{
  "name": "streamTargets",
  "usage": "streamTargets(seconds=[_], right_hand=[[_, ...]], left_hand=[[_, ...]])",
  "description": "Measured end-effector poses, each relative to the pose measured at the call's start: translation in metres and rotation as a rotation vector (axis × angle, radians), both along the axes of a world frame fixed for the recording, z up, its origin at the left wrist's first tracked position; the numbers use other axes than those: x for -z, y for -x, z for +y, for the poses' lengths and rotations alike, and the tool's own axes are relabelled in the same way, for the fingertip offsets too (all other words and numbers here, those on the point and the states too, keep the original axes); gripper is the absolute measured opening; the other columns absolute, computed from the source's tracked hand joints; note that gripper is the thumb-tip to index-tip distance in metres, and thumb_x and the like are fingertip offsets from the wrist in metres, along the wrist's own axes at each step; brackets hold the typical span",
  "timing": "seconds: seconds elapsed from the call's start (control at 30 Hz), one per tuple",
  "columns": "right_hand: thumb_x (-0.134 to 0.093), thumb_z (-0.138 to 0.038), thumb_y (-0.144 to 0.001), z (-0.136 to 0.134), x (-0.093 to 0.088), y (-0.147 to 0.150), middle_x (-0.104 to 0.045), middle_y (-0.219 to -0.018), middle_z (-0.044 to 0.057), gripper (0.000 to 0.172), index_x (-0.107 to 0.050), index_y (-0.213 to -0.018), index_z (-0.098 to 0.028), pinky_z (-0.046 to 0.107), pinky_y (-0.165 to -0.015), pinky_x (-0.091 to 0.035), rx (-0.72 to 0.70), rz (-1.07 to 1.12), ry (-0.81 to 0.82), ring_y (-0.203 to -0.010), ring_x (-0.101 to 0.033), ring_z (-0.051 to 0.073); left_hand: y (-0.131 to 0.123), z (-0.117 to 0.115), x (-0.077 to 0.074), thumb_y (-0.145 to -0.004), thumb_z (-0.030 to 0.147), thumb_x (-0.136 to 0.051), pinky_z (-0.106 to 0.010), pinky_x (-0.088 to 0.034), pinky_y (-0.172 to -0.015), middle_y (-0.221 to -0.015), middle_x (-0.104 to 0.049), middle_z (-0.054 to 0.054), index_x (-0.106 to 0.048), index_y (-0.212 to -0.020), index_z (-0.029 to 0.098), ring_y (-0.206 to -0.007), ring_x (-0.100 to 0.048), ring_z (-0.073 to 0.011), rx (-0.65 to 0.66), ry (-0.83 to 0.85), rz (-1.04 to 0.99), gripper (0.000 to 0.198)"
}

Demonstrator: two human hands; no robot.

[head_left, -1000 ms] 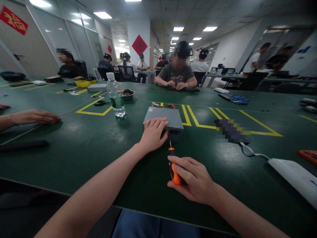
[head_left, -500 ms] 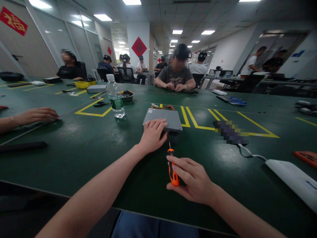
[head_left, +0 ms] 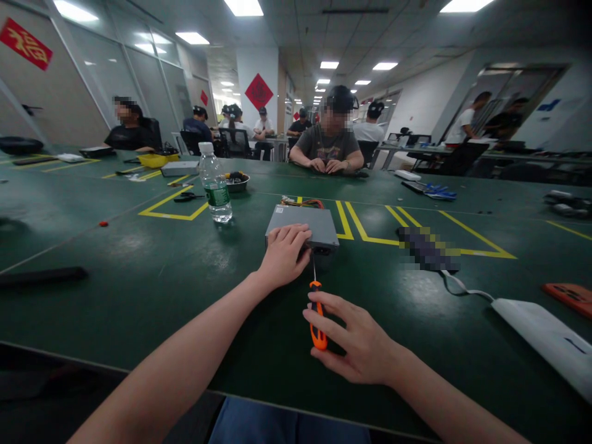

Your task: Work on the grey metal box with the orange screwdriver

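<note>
A flat grey metal box [head_left: 309,223] lies on the green table [head_left: 139,277], coloured wires showing at its far edge. My left hand [head_left: 283,254] rests on the box's near left corner, fingers curled over the top. My right hand [head_left: 355,337] is closed round the orange handle of a screwdriver [head_left: 316,316]. The thin shaft points away from me, its tip at the box's near side face.
A water bottle [head_left: 215,189] stands left of the box. Yellow tape lines, a metal bowl [head_left: 237,180] and scissors [head_left: 187,197] lie beyond it. A white device [head_left: 541,333] with a cable and an orange item [head_left: 570,295] are at right. Several people sit at the far side.
The other person's hand at the left edge has withdrawn from view, leaving a small red item on the table. My right hand and the screwdriver shifted slightly left.
</note>
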State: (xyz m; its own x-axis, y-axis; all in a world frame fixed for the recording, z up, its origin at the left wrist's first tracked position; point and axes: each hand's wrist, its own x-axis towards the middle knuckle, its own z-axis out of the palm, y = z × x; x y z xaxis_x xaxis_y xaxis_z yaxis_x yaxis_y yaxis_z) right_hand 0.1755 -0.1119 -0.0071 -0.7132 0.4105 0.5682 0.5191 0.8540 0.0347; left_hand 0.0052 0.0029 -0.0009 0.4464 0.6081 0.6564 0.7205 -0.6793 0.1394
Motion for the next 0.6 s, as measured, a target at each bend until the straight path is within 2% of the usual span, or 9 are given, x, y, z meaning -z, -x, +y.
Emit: streamTargets(seconds=[0.23, 0.4, 0.5, 0.6], right_hand=[[-0.054, -0.037, -0.087, 0.003, 0.006, 0.0, -0.059, -0.112, 0.02, 0.035, -0.046, -0.108, -0.011, 0.033, -0.075, -0.054, -0.034, 0.125, -0.062, -0.096, -0.062, 0.022], [-0.047, -0.041, -0.089, -0.001, 0.001, 0.0, -0.056, -0.116, 0.021, 0.04, -0.046, -0.115, -0.01, 0.035, -0.079, -0.054, 0.004, 0.047, 0.025, -0.104, -0.059, 0.024], [-0.043, -0.034, -0.092, -0.002, -0.004, 0.002, -0.055, -0.118, 0.021, 0.035, -0.048, -0.118, -0.013, 0.035, -0.079, -0.053, 0.0, -0.028, -0.006, -0.107, -0.057, 0.024], [-0.046, -0.035, -0.091, 0.0, -0.004, 0.003, -0.058, -0.113, 0.021, 0.031, -0.052, -0.11, -0.012, 0.033, -0.075, -0.054, -0.007, 0.007, -0.078, -0.102, -0.059, 0.024]], left_hand=[[0.0, 0.0, 0.0, -0.084, 0.026, -0.048, -0.04, -0.028, -0.097, -0.128, -0.053, -0.005, -0.05, -0.114, 0.021, -0.119, -0.042, -0.0224, 0.0, -0.009, 0.009, 0.03], [0.0, 0.001, 0.001, -0.084, 0.025, -0.048, -0.04, -0.028, -0.097, -0.128, -0.053, -0.005, -0.05, -0.114, 0.022, -0.119, -0.043, -0.0227, -0.001, -0.008, 0.01, 0.03], [0.0, 0.001, 0.0, -0.084, 0.025, -0.048, -0.04, -0.028, -0.097, -0.128, -0.053, -0.005, -0.05, -0.113, 0.022, -0.119, -0.043, -0.0228, -0.001, -0.006, 0.01, 0.03], [0.0, 0.001, 0.0, -0.084, 0.025, -0.048, -0.04, -0.028, -0.097, -0.128, -0.053, -0.005, -0.05, -0.113, 0.021, -0.119, -0.043, -0.0227, -0.003, -0.007, 0.013, 0.03]])
